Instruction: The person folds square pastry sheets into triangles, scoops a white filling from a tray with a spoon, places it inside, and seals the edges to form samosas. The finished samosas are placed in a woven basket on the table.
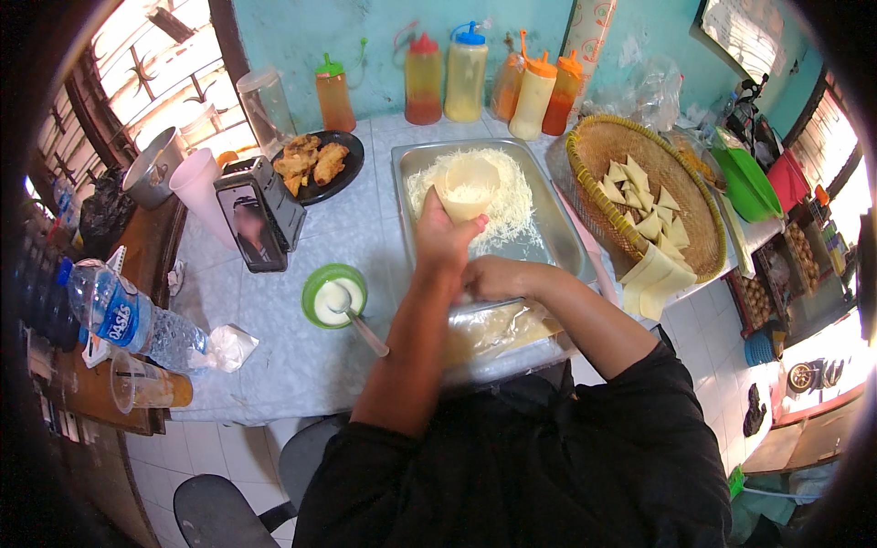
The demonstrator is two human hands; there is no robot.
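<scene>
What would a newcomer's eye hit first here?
Probably the pale cone in the left hand, held over a metal tray of white shreds near centre. Then the woven basket at right, holding folded triangles, and the bright-capped squeeze bottles along the back wall.
</scene>
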